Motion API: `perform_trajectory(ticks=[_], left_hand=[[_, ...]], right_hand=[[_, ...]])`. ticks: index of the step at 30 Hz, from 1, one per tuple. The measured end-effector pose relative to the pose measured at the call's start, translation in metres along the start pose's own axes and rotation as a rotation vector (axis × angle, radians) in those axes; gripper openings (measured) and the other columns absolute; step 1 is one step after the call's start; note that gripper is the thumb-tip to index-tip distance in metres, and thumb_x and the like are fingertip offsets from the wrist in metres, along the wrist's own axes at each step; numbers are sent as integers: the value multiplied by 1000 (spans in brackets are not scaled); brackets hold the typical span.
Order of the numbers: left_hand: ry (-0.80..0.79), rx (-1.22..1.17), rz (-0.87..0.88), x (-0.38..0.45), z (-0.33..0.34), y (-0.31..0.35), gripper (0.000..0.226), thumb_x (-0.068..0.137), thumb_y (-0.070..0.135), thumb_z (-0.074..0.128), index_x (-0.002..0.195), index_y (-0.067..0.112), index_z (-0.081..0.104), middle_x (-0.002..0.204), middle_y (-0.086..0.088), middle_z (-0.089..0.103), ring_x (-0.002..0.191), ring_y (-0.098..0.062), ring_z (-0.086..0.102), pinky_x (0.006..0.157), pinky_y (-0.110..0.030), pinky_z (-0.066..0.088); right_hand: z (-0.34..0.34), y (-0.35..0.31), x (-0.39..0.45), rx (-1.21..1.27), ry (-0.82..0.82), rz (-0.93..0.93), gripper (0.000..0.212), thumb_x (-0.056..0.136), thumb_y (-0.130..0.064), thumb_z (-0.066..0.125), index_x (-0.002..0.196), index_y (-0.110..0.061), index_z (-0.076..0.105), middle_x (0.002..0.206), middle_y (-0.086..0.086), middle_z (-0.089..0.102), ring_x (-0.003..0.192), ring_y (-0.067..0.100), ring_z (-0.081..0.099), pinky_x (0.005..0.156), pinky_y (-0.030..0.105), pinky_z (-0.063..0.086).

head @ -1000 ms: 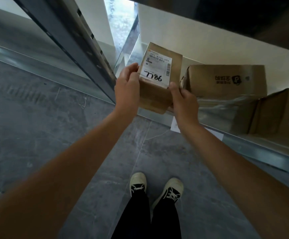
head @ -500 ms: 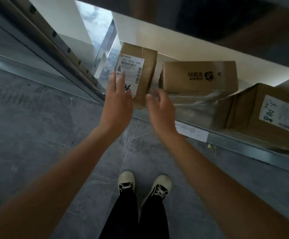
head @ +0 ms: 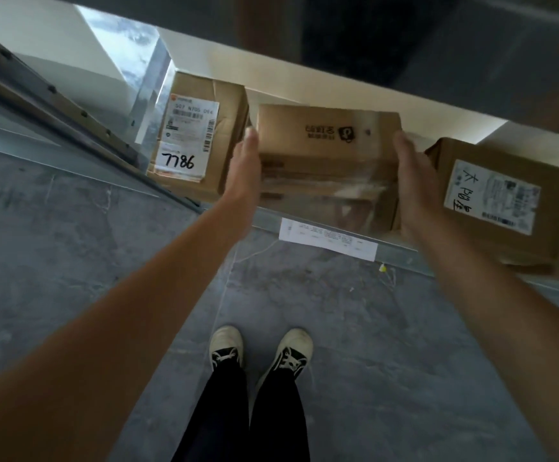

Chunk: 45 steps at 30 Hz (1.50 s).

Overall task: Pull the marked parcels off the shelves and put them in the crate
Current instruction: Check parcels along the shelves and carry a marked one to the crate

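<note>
Three parcels shelved; left hand (head: 243,168) and right hand (head: 414,181) flat against middle parcel (head: 328,155)

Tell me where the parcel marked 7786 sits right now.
In the head view, the 7786 parcel stands at the left end of the shelf, beside the metal upright, just left of the left hand and the middle box.

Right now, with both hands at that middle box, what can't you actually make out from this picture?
- The crate: not in the head view at all.
- Middle box: no handwritten mark shows, and glare on its clear tape blurs the front.
- Left hand and right hand: flat at the box's sides; whether they touch it is unclear.
- Right box: its label's small print is too fine to read.
- Upper shelf: dark, contents hidden.
</note>
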<state>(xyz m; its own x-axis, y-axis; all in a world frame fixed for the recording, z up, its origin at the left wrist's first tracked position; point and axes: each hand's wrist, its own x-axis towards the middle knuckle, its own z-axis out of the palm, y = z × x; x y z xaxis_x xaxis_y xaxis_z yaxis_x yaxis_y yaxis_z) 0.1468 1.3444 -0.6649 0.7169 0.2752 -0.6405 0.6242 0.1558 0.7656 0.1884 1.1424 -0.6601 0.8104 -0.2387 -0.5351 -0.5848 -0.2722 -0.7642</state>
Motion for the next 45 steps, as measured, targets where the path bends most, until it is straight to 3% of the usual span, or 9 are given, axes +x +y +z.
perform_trajectory(ticks=[7, 12, 20, 24, 30, 34, 37, 41, 45], left_hand=[[45, -87, 68, -21, -18, 10, 68, 98, 61, 15, 129, 18, 58, 116, -3, 68, 101, -19, 64, 82, -33, 50], [124, -103, 89, -27, -15, 3, 66, 101, 55, 17, 117, 11, 63, 68, 14, 64, 61, 2, 57, 65, -18, 42], [54, -114, 28, -35, -12, -12, 61, 98, 58, 24, 129, 20, 61, 120, 0, 68, 113, -14, 61, 99, -34, 47], [70, -90, 4, -45, -8, -14, 51, 100, 48, 31, 132, 19, 57, 123, 0, 66, 114, -13, 61, 100, -34, 47], [78, -68, 26, -42, -2, -18, 14, 100, 31, 45, 103, 31, 58, 105, 11, 61, 111, -9, 52, 110, -35, 37], [56, 10, 76, -32, 2, -22, 36, 100, 33, 46, 132, 21, 56, 116, 8, 61, 110, -7, 52, 95, -22, 39], [41, 98, 124, -17, 4, -20, 32, 101, 32, 44, 127, 19, 57, 101, 14, 61, 91, 4, 53, 73, -9, 39], [49, 187, 120, 4, 3, -26, 33, 103, 28, 39, 130, 17, 56, 95, 11, 59, 84, -1, 50, 76, -19, 40], [33, 224, 148, 13, 1, -33, 33, 104, 25, 36, 129, 13, 54, 89, 12, 57, 78, -1, 49, 70, -18, 40]], right_hand=[[-20, 12, -42, 289, -2, 36, 74, 69, -78, 54, 128, -34, 60, 132, -11, 60, 125, 13, 54, 110, 45, 38], [-32, 20, -48, 354, 19, 26, 21, 91, -48, 57, 84, -30, 65, 82, -15, 68, 85, 9, 60, 82, 32, 44], [-46, 21, -56, 331, -33, 65, 36, 93, -48, 54, 120, -24, 60, 116, 0, 66, 109, 19, 62, 91, 45, 53], [-50, 21, -59, 307, -46, 55, 9, 95, -39, 55, 98, -33, 61, 108, -6, 65, 108, 14, 61, 95, 45, 52], [-38, 28, -59, 216, -78, -8, 13, 95, -26, 55, 93, -35, 64, 87, -22, 68, 82, -8, 64, 86, 30, 50], [-24, 41, -51, 172, -89, -55, 27, 96, -23, 55, 121, -27, 62, 99, -20, 66, 92, -5, 60, 77, 19, 45], [-17, 46, -36, 147, -106, -68, 31, 97, -24, 54, 128, -26, 57, 101, -23, 62, 94, -6, 57, 80, 18, 45], [-8, 55, -17, 62, -116, -115, 43, 96, -27, 57, 138, -24, 50, 127, -6, 61, 118, 11, 57, 104, 36, 45], [-3, 56, -14, 53, -106, -140, 49, 98, -26, 54, 145, -21, 40, 136, -3, 55, 122, 13, 53, 105, 31, 43]])
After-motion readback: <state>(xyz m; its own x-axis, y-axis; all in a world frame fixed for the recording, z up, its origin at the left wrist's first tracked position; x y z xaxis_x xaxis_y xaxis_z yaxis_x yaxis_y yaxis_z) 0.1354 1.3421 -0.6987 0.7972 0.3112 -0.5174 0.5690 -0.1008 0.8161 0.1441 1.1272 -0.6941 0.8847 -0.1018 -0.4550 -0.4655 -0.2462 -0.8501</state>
